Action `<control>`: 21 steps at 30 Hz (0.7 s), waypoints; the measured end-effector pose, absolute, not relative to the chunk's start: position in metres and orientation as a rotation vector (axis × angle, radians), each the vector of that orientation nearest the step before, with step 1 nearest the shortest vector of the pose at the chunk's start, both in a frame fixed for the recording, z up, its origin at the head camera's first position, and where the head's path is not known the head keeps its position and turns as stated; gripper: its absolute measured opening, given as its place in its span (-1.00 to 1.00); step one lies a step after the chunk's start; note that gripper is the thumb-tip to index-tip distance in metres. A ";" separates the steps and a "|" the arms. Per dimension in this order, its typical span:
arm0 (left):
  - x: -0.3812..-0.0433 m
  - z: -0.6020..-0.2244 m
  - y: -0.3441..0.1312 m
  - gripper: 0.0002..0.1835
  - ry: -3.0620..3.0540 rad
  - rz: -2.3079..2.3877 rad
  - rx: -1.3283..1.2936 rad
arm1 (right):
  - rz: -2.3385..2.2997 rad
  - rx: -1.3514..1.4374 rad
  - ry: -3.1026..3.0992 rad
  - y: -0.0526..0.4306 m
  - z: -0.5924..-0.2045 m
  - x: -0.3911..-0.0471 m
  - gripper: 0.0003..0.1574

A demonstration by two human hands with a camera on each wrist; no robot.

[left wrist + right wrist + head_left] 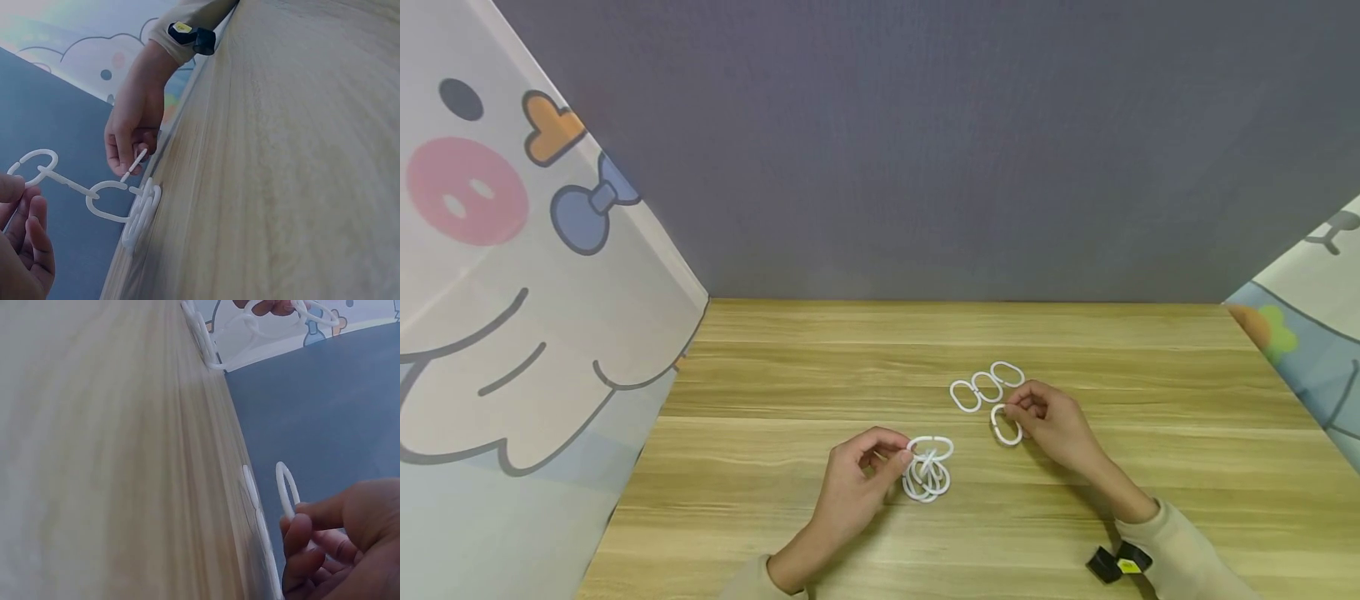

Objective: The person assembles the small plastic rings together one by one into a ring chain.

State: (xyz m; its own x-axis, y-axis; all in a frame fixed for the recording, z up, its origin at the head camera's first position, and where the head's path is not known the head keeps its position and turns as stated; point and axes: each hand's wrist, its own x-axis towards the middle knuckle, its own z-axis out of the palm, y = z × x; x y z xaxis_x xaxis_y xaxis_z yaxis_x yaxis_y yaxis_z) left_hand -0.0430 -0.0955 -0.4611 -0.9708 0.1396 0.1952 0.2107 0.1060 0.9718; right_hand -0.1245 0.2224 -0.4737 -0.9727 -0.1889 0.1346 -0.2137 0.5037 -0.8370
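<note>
My left hand [862, 475] pinches the top link of a chain of white plastic rings [927, 482]. In the left wrist view the chain [69, 182] hangs from the fingertips, and its lower rings bunch on the table. Between thumb and fingers, my right hand [1051, 419] pinches a single white oval ring [996, 429], held above the table in the right wrist view; this ring [284, 487] has a small gap in its side, seen from the head. Just beyond it lie several loose white rings [987, 387] in a slanting row.
The wooden table [760, 375] meets a grey panel [925, 167] at its back edge. Cartoon-printed walls [550, 333] stand on the left and right. A black wrist strap with a yellow label [1126, 565] is on the right sleeve.
</note>
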 end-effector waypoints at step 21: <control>-0.044 -0.462 -0.096 -0.93 -2.301 -2.015 -0.378 | 1.751 0.393 -2.557 0.211 -0.455 -0.108 -0.84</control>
State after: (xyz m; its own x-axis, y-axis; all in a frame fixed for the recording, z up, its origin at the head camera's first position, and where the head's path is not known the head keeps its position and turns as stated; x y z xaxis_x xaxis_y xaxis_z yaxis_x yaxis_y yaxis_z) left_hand -0.0444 -0.0960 -0.4624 -0.9682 0.1439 0.2046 0.2218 0.1161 0.9681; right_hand -0.1084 0.2113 -0.4549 -0.9682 -0.1959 0.1556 -0.2159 0.3401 -0.9153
